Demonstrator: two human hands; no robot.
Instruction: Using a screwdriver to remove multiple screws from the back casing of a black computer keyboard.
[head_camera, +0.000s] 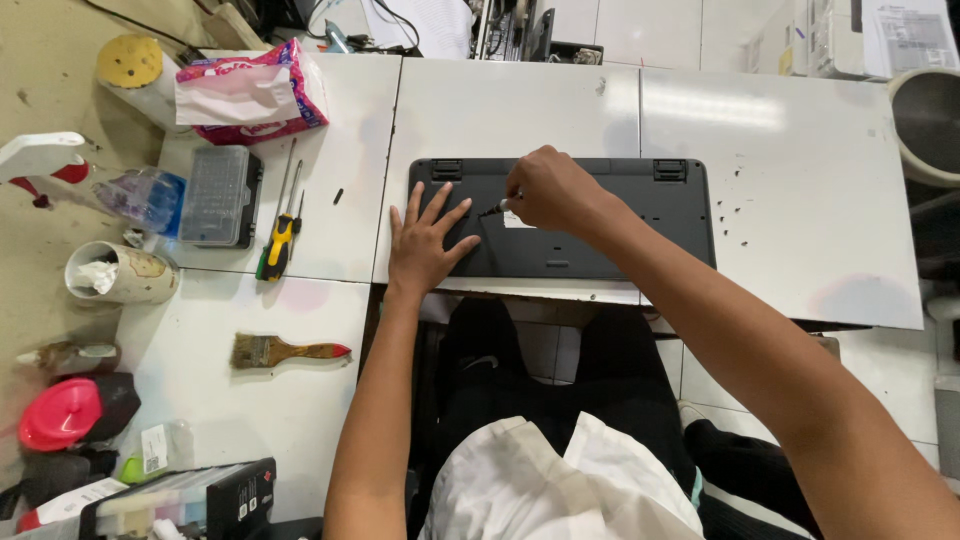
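While seen from the head camera, every item sits on or beside a white bench (790, 200).

Head view, keyboard: a black keyboard (600, 215) lies face down near the bench's front edge, two hinged feet folded along its far side.

Head view, left hand: the left hand (425, 245) rests flat on the keyboard's left part, fingers (437, 203) spread and released, holding nothing.

Head view, right hand: the right hand (550, 190) is clenched on a small screwdriver (497, 208), whose dark tip touches the keyboard's underside just beside a white label (519, 220).

Head view, loose parts: tiny dark screws (738, 200) lie scattered on the bench, right of the keyboard.

Head view, tools at left: a yellow-handled screwdriver (277, 245) and a slimmer one lie beside a clear bit case (218, 195); a wooden-handled paintbrush (285, 351) lies nearer the front edge.

Head view, far left: a pink tissue pack (255, 92), a paper cup (120, 272) stuffed with tissue, and a red lid (60, 413) stand well apart from the hands.

Head view, lap: dark trousers and a white cloth (550, 480) show below the bench.
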